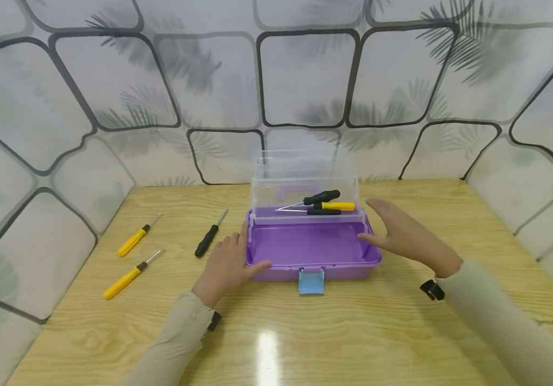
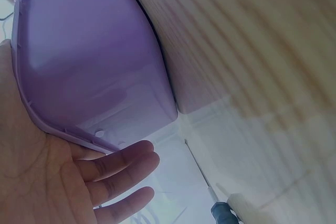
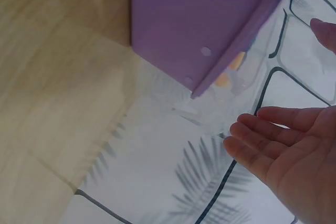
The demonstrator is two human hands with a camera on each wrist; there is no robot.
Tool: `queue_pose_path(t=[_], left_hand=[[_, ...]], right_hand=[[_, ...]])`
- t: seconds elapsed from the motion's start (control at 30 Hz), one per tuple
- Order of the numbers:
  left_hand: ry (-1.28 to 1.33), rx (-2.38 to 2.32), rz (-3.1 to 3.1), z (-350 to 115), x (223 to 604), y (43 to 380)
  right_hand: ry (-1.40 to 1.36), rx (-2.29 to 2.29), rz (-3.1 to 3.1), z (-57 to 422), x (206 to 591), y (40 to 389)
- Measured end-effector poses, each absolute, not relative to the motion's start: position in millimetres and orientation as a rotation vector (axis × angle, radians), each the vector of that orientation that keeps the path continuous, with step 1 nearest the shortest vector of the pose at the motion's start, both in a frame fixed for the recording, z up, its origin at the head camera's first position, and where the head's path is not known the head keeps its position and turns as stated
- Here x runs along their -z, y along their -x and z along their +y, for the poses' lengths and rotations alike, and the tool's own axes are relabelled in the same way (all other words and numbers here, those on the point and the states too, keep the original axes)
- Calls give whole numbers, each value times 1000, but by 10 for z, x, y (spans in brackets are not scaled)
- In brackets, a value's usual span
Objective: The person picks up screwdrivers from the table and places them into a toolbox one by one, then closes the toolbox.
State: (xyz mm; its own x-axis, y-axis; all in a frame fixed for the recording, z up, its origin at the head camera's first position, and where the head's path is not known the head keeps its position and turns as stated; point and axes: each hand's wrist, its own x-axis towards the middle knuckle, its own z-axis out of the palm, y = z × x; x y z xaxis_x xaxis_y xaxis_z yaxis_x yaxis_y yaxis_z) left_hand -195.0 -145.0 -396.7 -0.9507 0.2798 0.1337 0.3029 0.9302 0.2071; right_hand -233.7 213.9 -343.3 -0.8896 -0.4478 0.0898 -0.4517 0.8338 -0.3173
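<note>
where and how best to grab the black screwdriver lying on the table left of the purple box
Grip the black screwdriver by its handle, probably from above with the left hand, the closer one. It lies flat with the thick handle nearer and the thin metal shaft pointing away, so the handle should give the fuller hold.

See pale wooden table [image 1: 363,338], streaky grain, bright glare patch [image 1: 268,354] toward near side. Behind and along both sides, see whitish wall covering [image 1: 305,80], printed with dark and gray rounded outlines plus blurry gray palm leaves [image 1: 199,69].
</note>
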Motion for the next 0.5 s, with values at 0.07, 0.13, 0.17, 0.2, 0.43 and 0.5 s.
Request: queue_pose_path(t=[0.07,0.13,0.17,0.2,0.43,0.5], left_hand=[[452,346,-2988,-1452,3971,1955],[456,346,-2987,-1455,3981,1961],[458,347,-2983,-1457,3987,1965],[459,347,-2983,-1459,3992,1967],[462,327,-2975,-1465,4000,1970],[466,329,-2975,-1464,3998,1970]], right_hand=[[-736,-543,-3000,2153,3484,2301],[-746,-542,-2995,2168,3536,2275],[-752,-541,-2988,2173,3560,2264],[-762,-534,-2980,2177,3585,2255],[-801,-454,-2966,2189,3723,2238],[-796,-452,-2981,2192,3744,2236]])
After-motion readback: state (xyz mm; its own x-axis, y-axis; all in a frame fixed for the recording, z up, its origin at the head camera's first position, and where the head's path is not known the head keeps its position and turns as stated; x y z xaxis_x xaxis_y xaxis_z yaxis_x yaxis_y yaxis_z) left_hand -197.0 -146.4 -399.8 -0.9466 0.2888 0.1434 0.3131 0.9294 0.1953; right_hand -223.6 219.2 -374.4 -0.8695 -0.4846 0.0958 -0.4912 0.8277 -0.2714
